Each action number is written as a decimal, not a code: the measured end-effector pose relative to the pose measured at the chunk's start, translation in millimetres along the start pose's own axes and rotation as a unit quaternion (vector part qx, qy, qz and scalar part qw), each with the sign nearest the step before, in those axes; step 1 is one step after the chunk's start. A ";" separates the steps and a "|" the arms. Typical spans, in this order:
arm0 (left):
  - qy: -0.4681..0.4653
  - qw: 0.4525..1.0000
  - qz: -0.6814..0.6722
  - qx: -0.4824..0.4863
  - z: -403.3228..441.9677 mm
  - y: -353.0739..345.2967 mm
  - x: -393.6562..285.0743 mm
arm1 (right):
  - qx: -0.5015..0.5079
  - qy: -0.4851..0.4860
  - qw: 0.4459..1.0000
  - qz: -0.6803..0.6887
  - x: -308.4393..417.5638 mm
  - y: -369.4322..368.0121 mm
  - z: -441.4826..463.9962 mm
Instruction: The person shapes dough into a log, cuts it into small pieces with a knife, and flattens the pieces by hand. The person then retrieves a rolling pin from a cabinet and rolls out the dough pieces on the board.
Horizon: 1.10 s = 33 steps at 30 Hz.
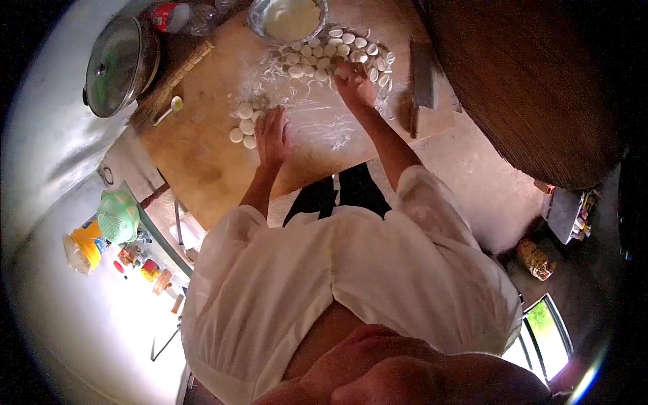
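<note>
My left hand (pixel 272 137) rests low over the floured wooden board (pixel 202 145), its fingers stretched forward, just right of a small group of flat white dough rounds (pixel 247 127). Farther forward and to the right, my right hand (pixel 355 86) reaches to the near edge of a larger spread of small dough pieces (pixel 322 63). Its fingers are bent together at the pieces, and what lies under the fingertips is hidden. Loose flour (pixel 324 115) covers the board between my hands. Beyond the pieces stands a metal bowl (pixel 320 27) holding pale flour.
A glass-lidded pan (pixel 115 67) stands at the far left, near a spoon (pixel 177 104) and a straw brush (pixel 179 71). Right of the pieces lies a wide flat blade (pixel 423 74). A large dark round surface (pixel 540 81) fills the upper right.
</note>
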<state>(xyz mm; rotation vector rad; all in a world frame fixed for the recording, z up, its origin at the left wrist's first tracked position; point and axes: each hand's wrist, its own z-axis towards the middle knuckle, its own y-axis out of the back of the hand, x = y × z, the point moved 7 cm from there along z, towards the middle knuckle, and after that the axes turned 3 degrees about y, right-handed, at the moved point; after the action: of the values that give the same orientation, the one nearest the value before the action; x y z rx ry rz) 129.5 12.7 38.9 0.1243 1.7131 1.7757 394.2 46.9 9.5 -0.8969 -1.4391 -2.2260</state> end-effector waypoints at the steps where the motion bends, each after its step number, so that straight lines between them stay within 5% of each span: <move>1: 0.042 0.997 -0.052 -0.025 15.7 3.9 5.0 | 0.011 0.008 1.000 -0.001 2.6 4.8 -8.7; 4: 0.076 0.987 -0.094 -0.104 80.6 11.5 0.2 | 0.011 0.074 0.997 -0.037 18.3 24.2 -27.7; 9: 0.067 0.987 -0.146 -0.027 125.2 -31.4 21.1 | 0.060 -0.018 0.998 -0.031 1.8 14.5 -30.9; 12: 0.018 0.984 -0.153 -0.086 113.2 -11.8 22.9 | 0.057 -0.022 0.998 0.005 -8.5 16.1 -30.5; 16: 0.122 0.969 -0.214 -0.028 72.8 -15.0 14.0 | 0.047 -0.066 0.997 0.000 -15.9 41.3 -51.2; 18: 0.036 0.988 -0.147 -0.015 49.2 -18.4 -18.2 | 0.040 0.008 0.999 -0.022 -5.2 52.5 -63.6; 23: 0.088 0.979 -0.184 -0.003 33.2 -30.4 -28.1 | 0.074 -0.054 0.995 0.042 -23.8 43.8 -76.3; 28: 0.060 0.989 -0.134 0.013 26.4 -56.4 -19.2 | 0.131 0.045 0.990 -0.018 5.6 40.7 -81.9; 30: 0.228 0.825 -0.514 -0.053 12.9 -71.3 -1.4 | 0.122 0.037 0.992 -0.023 17.2 48.2 -88.4; 32: 0.069 0.980 -0.186 -0.001 21.7 -32.3 -35.1 | 0.114 0.023 0.993 -0.030 16.5 45.0 -90.9; 33: 0.117 0.976 -0.176 0.046 24.7 -45.4 -31.3 | 0.117 0.019 0.992 -0.042 13.2 39.5 -91.8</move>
<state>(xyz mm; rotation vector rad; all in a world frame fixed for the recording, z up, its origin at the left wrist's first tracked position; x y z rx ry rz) 183.6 14.5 12.0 -0.3441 1.8469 1.4942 378.1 -52.2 19.1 -0.7252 -1.7042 -2.0641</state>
